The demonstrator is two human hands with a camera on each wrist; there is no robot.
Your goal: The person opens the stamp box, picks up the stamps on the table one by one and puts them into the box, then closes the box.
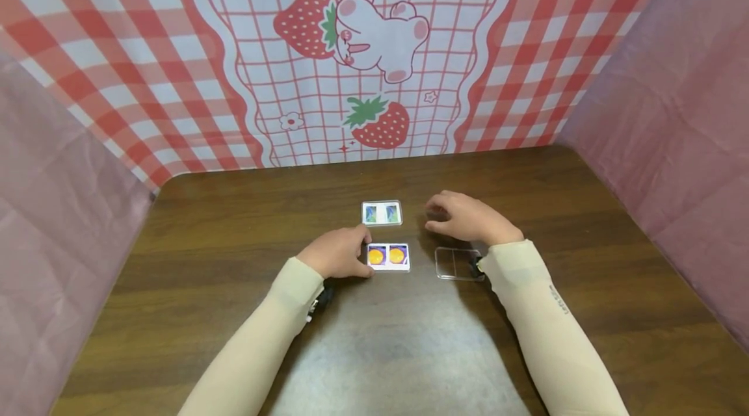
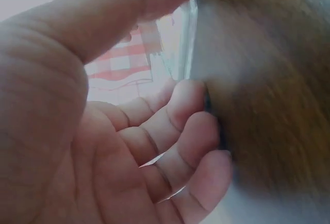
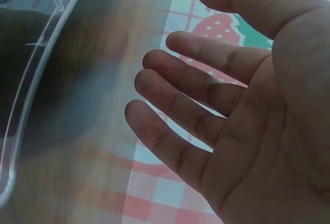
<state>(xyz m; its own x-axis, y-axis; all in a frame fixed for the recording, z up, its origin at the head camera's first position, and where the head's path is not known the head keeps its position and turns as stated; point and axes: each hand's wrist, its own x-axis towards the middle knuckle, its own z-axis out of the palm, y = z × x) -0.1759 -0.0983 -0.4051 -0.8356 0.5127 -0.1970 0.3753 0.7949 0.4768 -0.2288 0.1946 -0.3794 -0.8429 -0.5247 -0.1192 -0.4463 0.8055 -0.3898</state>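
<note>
My left hand (image 1: 339,253) pinches the left end of a small flat clear case (image 1: 387,269), thumb on its near edge and forefinger at its far edge. Two orange-and-purple pictures show in that case, which lies on the table. In the left wrist view, the case's pale edge (image 2: 190,38) runs between thumb and forefinger. My right hand (image 1: 468,216) hovers over the table with loosely bent fingers and nothing in them. Below its wrist lies a clear case (image 1: 454,264) without pictures, divided in two and partly covered by the wrist; its rim (image 3: 33,79) shows in the right wrist view.
Behind the orange-picture case lies another clear case (image 1: 381,223) with two green-and-blue pictures. All rest on a brown wooden table (image 1: 374,351). A strawberry-patterned cloth (image 1: 374,78) hangs along the back edge, and pink cloth (image 1: 673,110) hangs at both sides.
</note>
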